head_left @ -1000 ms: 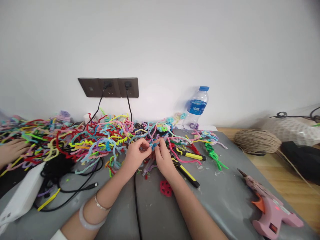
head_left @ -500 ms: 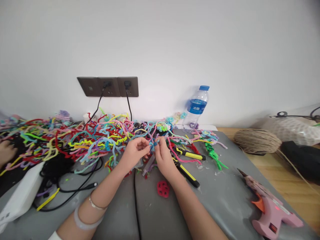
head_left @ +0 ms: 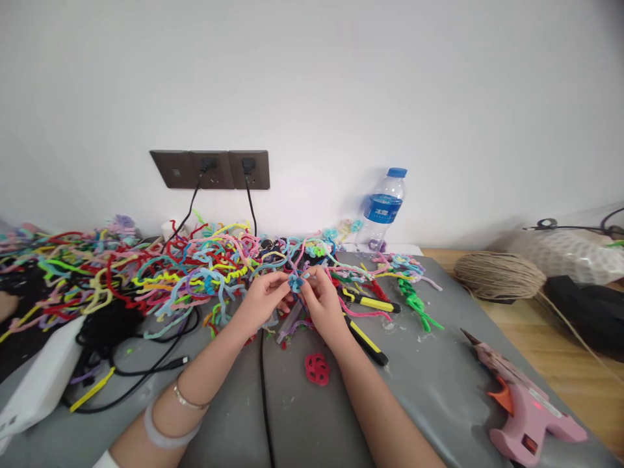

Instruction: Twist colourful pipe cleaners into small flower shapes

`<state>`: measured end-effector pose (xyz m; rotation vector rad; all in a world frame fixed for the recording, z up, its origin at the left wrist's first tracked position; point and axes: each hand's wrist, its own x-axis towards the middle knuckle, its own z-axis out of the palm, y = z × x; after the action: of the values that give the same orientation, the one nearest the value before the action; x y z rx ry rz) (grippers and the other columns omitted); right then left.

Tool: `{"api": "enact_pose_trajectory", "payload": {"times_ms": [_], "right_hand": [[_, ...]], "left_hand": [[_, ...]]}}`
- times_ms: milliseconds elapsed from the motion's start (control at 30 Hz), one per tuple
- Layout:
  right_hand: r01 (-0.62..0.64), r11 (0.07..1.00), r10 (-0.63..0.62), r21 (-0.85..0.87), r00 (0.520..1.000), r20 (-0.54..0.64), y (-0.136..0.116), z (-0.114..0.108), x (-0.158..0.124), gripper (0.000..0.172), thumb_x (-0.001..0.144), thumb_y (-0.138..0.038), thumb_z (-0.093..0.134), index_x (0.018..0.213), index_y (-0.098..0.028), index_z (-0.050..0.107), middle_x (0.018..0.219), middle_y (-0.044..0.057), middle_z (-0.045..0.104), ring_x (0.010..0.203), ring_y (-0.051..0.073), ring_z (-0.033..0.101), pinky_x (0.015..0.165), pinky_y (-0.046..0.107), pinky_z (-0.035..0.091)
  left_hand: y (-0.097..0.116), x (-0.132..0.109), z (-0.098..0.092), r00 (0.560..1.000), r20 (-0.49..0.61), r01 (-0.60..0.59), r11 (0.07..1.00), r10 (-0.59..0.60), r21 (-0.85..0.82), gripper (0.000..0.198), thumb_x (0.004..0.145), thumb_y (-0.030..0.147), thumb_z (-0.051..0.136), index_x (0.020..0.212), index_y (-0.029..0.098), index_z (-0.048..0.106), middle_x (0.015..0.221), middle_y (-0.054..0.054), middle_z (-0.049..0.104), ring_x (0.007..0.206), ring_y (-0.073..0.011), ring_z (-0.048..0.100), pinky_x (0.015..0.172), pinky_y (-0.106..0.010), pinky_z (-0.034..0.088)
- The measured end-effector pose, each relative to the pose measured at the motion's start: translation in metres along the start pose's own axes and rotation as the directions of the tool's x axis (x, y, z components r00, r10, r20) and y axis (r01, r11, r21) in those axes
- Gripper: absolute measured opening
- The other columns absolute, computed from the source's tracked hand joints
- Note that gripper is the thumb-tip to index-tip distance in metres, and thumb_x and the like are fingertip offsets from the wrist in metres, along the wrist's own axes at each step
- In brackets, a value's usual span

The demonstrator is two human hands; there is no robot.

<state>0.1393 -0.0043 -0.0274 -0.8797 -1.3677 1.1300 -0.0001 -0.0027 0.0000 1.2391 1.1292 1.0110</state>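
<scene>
A small light-blue pipe-cleaner flower (head_left: 295, 283) is pinched between my two hands in the middle of the table. My left hand (head_left: 267, 300) grips its left side with thumb and forefinger. On the other side, my right hand (head_left: 320, 304) has its fingertips closed on the flower, covering part of it. Just below my hands lies a red pipe-cleaner flower (head_left: 316, 369) on the grey table (head_left: 302, 422). Yellow-and-black handled pliers (head_left: 373, 303) rest right of my right hand, and a second such handle (head_left: 368, 341) lies partly behind that wrist.
A tangled heap of coloured pipe cleaners (head_left: 195, 260) spreads along the wall. At right are a pink glue gun (head_left: 531, 416), a twine ball (head_left: 500, 275) and green twisted pipe cleaners (head_left: 414, 305). A bottle (head_left: 383, 208) leans on the wall. Another person's hand (head_left: 7, 304) shows at left.
My fingers have shifted slightly around the blue flower, which now shows more of its petals. The other person's hand at the left edge has moved mostly out of view.
</scene>
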Motion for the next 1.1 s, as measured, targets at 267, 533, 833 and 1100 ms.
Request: {"api": "enact_pose_trajectory", "payload": {"times_ms": [267, 533, 833, 1100], "right_hand": [[-0.103, 0.990, 0.099, 0.092, 0.994, 0.046, -0.005, -0.013, 0.007, 0.038, 0.079, -0.055, 0.065, 0.071, -0.021, 0.050, 0.064, -0.003, 0.048, 0.057, 0.012, 0.041, 0.055, 0.025, 0.034], [-0.238, 0.967, 0.218, 0.086, 0.957, 0.191, -0.009, -0.020, 0.007, 0.044, 0.074, -0.060, 0.069, 0.068, -0.020, 0.052, 0.057, -0.006, 0.045, 0.050, 0.009, 0.035, 0.049, 0.023, 0.030], [-0.131, 0.979, 0.129, 0.159, 0.991, 0.026, -0.004, -0.013, 0.008, 0.034, 0.081, -0.053, 0.065, 0.077, -0.020, 0.061, 0.061, -0.003, 0.051, 0.052, 0.011, 0.045, 0.050, 0.025, 0.037], [-0.115, 0.981, 0.111, 0.154, 0.993, 0.040, -0.005, -0.016, 0.008, 0.027, 0.077, -0.045, 0.071, 0.079, -0.019, 0.063, 0.069, -0.002, 0.056, 0.058, 0.011, 0.047, 0.056, 0.025, 0.039]], "left_hand": [[0.010, -0.003, -0.010, 0.973, 0.083, -0.228, 0.930, 0.213, 0.288, 0.013, 0.080, 0.029, 0.061, 0.080, 0.019, 0.069, 0.067, -0.001, 0.063, 0.064, -0.0169, 0.059, 0.056, -0.023, 0.045], [0.023, -0.006, -0.021, 0.970, 0.217, -0.174, 0.941, 0.113, 0.289, 0.018, 0.081, 0.035, 0.063, 0.077, 0.018, 0.069, 0.065, 0.000, 0.061, 0.055, -0.0132, 0.053, 0.048, -0.020, 0.041], [0.007, -0.001, -0.006, 0.991, 0.113, 0.077, 0.997, -0.076, 0.000, 0.039, 0.068, 0.048, 0.077, 0.087, 0.016, 0.065, 0.061, 0.001, 0.061, 0.049, -0.0100, 0.052, 0.044, -0.020, 0.037], [0.008, 0.000, -0.010, 0.996, 0.086, -0.038, 0.996, 0.031, 0.082, 0.027, 0.072, 0.041, 0.074, 0.079, 0.016, 0.066, 0.060, 0.001, 0.063, 0.047, -0.0095, 0.050, 0.046, -0.021, 0.039]]}}
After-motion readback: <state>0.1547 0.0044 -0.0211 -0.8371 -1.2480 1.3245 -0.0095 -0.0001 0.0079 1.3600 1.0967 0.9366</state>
